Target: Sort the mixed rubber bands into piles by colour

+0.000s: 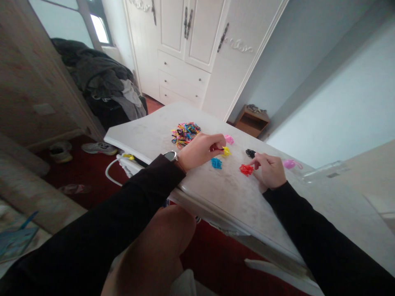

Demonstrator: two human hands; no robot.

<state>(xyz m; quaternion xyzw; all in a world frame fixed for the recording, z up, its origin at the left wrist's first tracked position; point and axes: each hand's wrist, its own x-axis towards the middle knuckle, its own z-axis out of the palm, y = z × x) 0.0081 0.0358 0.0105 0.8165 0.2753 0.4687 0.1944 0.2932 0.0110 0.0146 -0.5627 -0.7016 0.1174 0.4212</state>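
My left hand [203,151], with a watch at its wrist, is closed in a pinch above the table between a mixed heap and a yellow pile of small rubber bands [226,152]. A small dark band seems to show at its fingertips. My right hand [270,169] has curled fingers, its fingertips at the edge of a red pile of rubber bands [246,169]; whether they hold one is hidden. Just beyond is a black pile [250,153]. A blue pile [216,163] lies below my left hand, a pink pile [228,139] behind the yellow one. The mixed-colour heap [186,132] lies farther left.
The pale table [212,197] has a raised edge near my legs. To the right lie a purple item [290,164] and a clear plastic container [324,170]. A white cable [108,170] hangs at the left edge. A white wardrobe [185,70] stands behind.
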